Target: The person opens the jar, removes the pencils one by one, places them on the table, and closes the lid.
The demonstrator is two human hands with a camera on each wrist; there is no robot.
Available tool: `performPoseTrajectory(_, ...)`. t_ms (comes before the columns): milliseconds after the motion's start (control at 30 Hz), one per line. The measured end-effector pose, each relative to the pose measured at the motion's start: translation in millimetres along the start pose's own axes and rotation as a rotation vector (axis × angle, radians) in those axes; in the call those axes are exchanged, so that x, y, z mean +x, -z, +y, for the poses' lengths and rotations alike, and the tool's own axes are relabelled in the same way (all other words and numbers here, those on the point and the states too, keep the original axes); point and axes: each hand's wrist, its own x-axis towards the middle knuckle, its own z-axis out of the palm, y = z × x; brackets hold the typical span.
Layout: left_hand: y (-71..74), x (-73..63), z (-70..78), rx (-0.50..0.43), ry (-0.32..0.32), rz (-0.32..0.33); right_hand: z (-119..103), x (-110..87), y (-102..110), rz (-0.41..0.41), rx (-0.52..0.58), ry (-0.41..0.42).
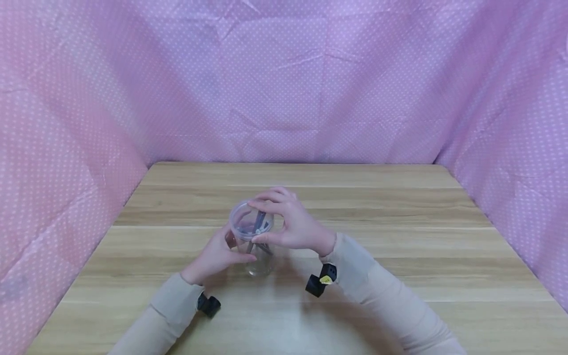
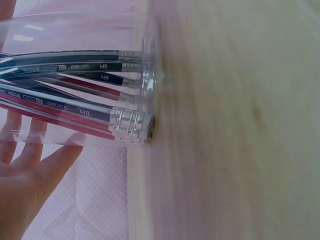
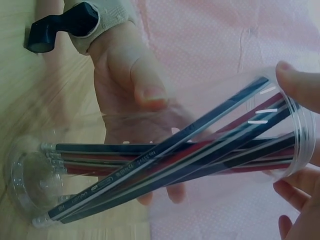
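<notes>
A clear plastic jar [image 1: 259, 267] stands near the middle of the table, its base right at the wood in the left wrist view. Several dark blue and red pencils [image 3: 165, 152] lean inside it, metal-and-eraser ends down. "HB" shows on the barrels in the left wrist view. My left hand [image 1: 218, 254] holds the jar's side, thumb at the front and fingers behind. Over the top, my right hand [image 1: 296, 224] grips the clear lid [image 1: 235, 223] by its edge, thumb on the near side and fingers on the far side.
The light wooden table [image 1: 399, 207] spreads out around the jar. Pink dotted cloth [image 1: 284, 88] hangs behind it and along both sides. Each sleeved wrist carries a small black camera, one on the left [image 1: 208, 304] and one on the right [image 1: 320, 281].
</notes>
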Motion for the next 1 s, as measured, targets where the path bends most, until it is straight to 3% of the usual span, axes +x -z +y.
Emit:
performPoseTrajectory(333,-1.6,2.4,-0.5,0.017,0.005,0.017,12.3,3.0,3.5,-0.055,0.095,0.037)
performPoseTrajectory(600,-2.1,-1.4,-3.4,0.007,0.003,0.027,12.8,4.8,3.1,-0.102,0.14,0.0)
performPoseTrajectory(900,-1.7,-1.9,-3.9,-0.028,-0.025,-0.004,-10.7,7.0,-4.9,0.083,-0.095,-0.111)
performPoseTrajectory(1000,-1.3,-2.7,-2.8,-0.035,-0.035,-0.01,-15.1,8.2,-7.9,0.11,-0.123,-0.135)
